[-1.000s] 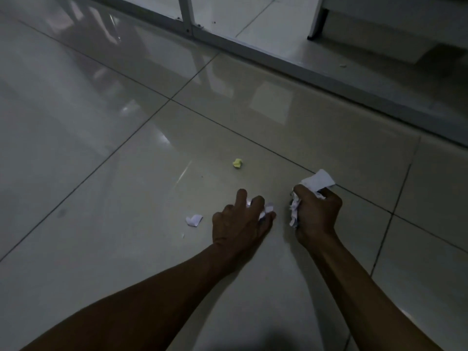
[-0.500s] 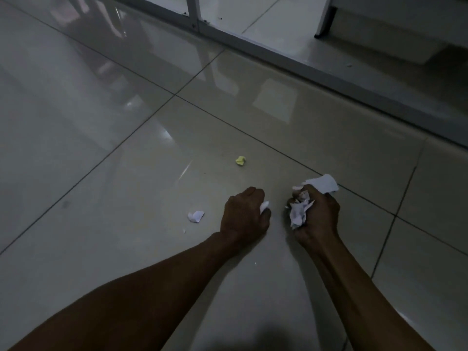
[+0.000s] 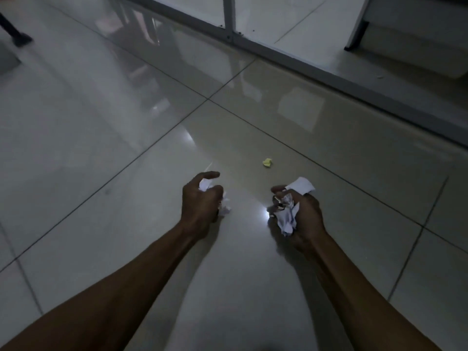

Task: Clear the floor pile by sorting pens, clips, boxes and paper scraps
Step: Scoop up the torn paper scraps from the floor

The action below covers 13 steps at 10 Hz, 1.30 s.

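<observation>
Paper scraps fill both hands, which hang just above the floor (image 3: 126,127). The left hand (image 3: 201,200) curls round white scraps (image 3: 225,211), with one bit poking out by the thumb and one by the knuckles, and its first finger sticks out straight. The right hand (image 3: 304,215) squeezes a white wad (image 3: 286,216), and a flat white corner of it sticks up past the fingers. Something small and shiny sits in that fist too, but it is too dark to say what it is. One yellow scrap (image 3: 267,162) lies alone on the floor, a little past the hands and between them. The floor is made of big, pale, glossy tiles with thin dark lines between them. It shines like a mirror, and a small bright spot of light glows on it just left of the right hand. The room is dim. A grey rail (image 3: 329,72) runs across the floor at the top right, with a grey post (image 3: 229,16) standing up from it. More tile lies behind the rail, and some pale furniture there is cut off by the top edge. At the top left corner, a dark leg with a foot (image 3: 21,39) stands on the floor, and most of it is out of view. No words or labels can be read on the paper. Both arms are bare.
</observation>
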Each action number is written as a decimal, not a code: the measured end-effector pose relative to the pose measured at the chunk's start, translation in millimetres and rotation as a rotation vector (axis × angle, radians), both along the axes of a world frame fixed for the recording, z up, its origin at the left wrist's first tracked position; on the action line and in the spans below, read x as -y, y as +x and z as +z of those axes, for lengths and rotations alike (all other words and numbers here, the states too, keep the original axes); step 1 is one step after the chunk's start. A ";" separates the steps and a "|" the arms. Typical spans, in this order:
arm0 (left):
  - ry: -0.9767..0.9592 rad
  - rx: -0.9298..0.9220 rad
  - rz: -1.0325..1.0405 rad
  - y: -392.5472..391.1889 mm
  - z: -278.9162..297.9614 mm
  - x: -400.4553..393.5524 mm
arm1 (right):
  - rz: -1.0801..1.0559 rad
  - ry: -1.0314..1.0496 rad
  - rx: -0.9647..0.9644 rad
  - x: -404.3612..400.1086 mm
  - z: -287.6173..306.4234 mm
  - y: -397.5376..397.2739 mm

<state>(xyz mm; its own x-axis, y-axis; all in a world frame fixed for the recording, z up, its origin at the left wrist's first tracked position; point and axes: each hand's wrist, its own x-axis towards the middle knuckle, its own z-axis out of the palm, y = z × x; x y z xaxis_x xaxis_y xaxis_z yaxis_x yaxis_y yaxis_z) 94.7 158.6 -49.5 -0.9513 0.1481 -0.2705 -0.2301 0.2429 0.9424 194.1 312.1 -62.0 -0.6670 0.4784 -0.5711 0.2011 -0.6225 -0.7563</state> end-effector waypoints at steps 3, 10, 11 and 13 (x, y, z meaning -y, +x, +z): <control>-0.652 -0.537 -0.730 -13.2 -10.3 78.7 | 0.164 0.085 -0.013 11.7 5.2 -14.8; -0.663 -0.842 -0.864 12.9 -40.7 87.7 | 0.525 0.990 0.156 51.1 -7.6 -22.5; -0.680 -0.874 -0.845 13.4 -40.8 83.0 | 0.632 1.173 0.168 60.4 -10.1 -31.3; -0.841 -0.919 -0.849 9.7 -45.8 80.2 | 0.765 1.404 0.204 66.7 -22.3 -36.7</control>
